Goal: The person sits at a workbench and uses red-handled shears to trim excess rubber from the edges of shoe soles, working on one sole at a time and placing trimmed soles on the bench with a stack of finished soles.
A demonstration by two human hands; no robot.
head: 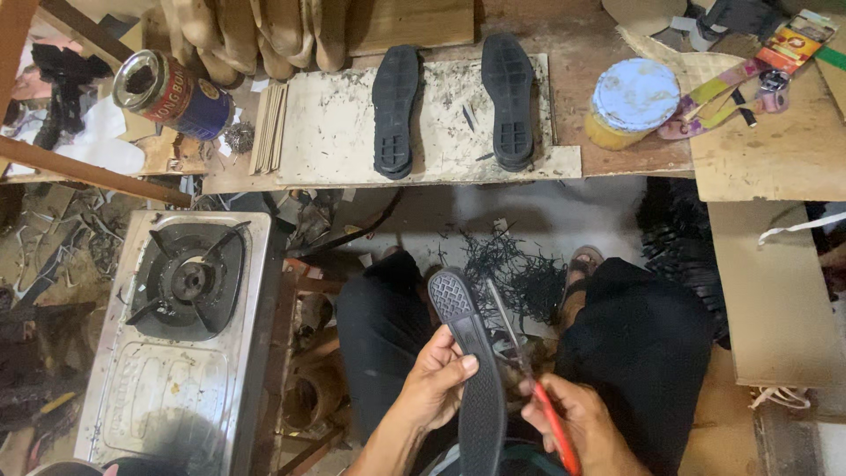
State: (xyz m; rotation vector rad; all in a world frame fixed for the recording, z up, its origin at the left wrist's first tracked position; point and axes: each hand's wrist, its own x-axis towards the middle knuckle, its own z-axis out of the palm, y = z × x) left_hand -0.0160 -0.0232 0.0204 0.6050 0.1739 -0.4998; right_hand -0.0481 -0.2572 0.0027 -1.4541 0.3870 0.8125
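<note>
behind on the desk (352, 132) two soles (395, 110) lie trimmed; my left hand (436, 379) grips a third sole (476, 370), right hand (573, 419) closed on scissors (529, 370) mid-trim.

Left hand (438, 377) grips a black rubber shoe sole (471, 370), tread up, toe toward 12 o'clock. Right hand (573, 421) holds red-handled scissors (529, 375) against the sole's 3 o'clock edge. Two black soles (449, 106) lie on a scuffed wooden board (335, 132) at 12 o'clock. Steel gas stove (181, 335) at 9 o'clock.
</note>
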